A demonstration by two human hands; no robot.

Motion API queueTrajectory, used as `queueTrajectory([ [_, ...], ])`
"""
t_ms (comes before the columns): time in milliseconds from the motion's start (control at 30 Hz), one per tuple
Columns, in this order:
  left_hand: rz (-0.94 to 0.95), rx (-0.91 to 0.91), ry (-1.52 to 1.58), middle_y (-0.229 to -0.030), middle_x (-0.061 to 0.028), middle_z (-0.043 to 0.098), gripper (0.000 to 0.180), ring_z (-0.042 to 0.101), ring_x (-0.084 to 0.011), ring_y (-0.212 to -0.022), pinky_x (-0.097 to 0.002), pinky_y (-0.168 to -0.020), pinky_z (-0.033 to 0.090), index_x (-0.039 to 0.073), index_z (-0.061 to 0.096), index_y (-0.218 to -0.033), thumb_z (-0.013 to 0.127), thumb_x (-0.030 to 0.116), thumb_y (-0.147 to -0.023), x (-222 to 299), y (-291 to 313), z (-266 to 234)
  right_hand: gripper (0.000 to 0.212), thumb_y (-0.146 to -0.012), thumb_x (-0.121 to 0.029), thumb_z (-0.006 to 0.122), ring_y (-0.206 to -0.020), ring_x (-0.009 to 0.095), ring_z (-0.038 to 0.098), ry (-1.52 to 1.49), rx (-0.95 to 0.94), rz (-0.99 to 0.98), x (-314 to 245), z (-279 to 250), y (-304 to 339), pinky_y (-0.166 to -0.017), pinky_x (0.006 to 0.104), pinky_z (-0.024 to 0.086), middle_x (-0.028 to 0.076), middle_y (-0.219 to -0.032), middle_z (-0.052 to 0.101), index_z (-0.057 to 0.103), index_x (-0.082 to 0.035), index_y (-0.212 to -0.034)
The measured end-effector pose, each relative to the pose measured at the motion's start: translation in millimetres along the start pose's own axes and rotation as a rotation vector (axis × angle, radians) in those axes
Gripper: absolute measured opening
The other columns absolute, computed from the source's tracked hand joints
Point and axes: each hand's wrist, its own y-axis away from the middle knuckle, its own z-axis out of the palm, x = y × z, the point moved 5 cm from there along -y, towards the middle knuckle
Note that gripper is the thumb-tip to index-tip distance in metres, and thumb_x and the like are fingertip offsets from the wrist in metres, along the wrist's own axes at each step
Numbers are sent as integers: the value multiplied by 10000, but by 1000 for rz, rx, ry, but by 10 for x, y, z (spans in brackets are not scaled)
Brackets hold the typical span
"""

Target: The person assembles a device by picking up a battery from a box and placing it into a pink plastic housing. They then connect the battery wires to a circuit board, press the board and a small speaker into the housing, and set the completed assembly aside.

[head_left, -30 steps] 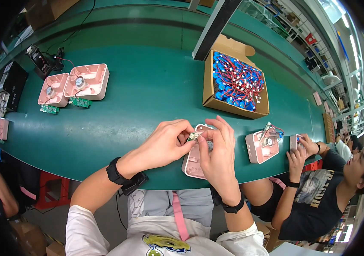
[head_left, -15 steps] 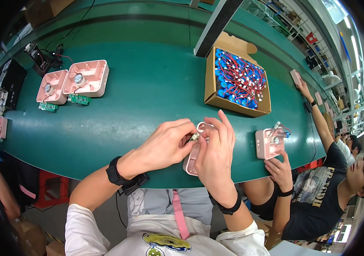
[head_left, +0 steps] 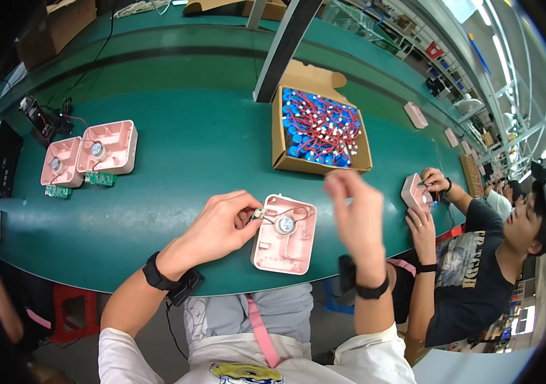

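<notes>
A pink plastic housing [head_left: 296, 251] lies open side up in front of me, with a round speaker [head_left: 284, 224] and dark wires inside. My left hand [head_left: 212, 227] pinches a small green circuit board [head_left: 259, 214] at the housing's upper left edge; wires run from it towards the speaker. Away from the housing, to its right, my right hand [head_left: 359, 221] is raised below the front edge of an open cardboard box [head_left: 314, 168]. Motion smears its fingers, so their grip is unclear. Blue cylindrical battery packs [head_left: 295, 137] with red and black leads and white connectors fill the box.
Two pink housings [head_left: 107, 147] with speakers and green boards [head_left: 100, 178] sit at the left, beside a black device [head_left: 36, 118]. A metal post [head_left: 285, 51] rises behind the box. At the right, a co-worker's hands [head_left: 423, 230] handle another pink housing [head_left: 414, 192].
My right hand has left the circuit board and moved right, towards the box. My left hand has shifted left and down with the board, uncovering the housing. The whole view has shifted slightly.
</notes>
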Motion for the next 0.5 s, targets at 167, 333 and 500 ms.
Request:
queueTrajectory([
  [167,8,-16,-7,-856,-101,671,192,674,-153,-704,-289,-654,563,-49,704,-1059,771,37,-900,41,16,21,182,-908,-73,758,-804,214,742,124,107,84,759,-246,-492,-740,340,571,139,-887,769,750,18,-1065],
  [333,20,-28,-4,-870,-105,684,198,680,-157,-719,-289,-670,573,-44,708,-1065,776,60,-911,20,18,11,240,-873,-62,784,-780,167,722,47,-126,128,775,-79,-618,-734,313,564,125,-873,762,758,13,-1100],
  [500,30,-35,19,-879,-112,694,203,686,-165,-732,-294,-680,580,-39,713,-1074,778,78,-922,54,44,-1,233,-881,-54,771,-757,150,704,-16,-177,125,787,-114,-588,-711,308,551,109,-839,742,758,9,-1105],
])
